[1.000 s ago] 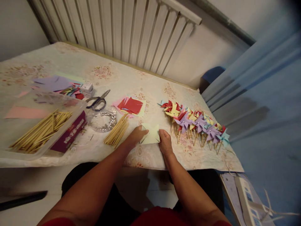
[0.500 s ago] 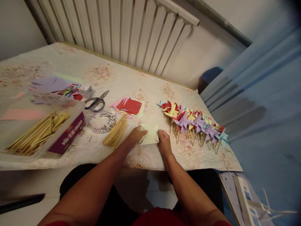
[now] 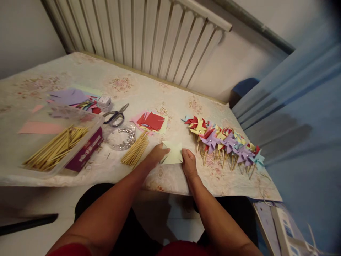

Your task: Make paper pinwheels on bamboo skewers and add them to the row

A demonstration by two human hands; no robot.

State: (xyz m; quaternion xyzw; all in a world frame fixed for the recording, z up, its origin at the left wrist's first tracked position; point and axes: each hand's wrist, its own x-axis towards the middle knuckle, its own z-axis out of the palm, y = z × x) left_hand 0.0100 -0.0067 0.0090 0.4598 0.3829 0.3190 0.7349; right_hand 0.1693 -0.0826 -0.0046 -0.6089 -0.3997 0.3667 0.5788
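Note:
A pale green paper square (image 3: 172, 153) with cuts running in from its corners is held flat between my two hands, close to the table's front edge. My left hand (image 3: 159, 153) pinches its left side, thumb on top. At the opposite side my right hand (image 3: 189, 160) grips the edge with curled fingers. Just left of my left hand lies a bundle of thin wooden sticks (image 3: 135, 149). Behind it sits a pile of cut paper squares (image 3: 151, 121), red on top. Several finished paper pinwheels (image 3: 223, 140) on sticks lie to the right of my right hand.
On the left stand a clear plastic box (image 3: 92, 124) of wooden sticks and a round clear container (image 3: 121, 138) of small shiny pieces. Scissors (image 3: 116, 116), a small white box (image 3: 104, 101) and coloured paper (image 3: 69, 96) lie behind. A power strip (image 3: 286, 227) is at lower right.
The whole view has shifted slightly, so things appear a little farther right. Both hands still hold the pale green square in much the same way.

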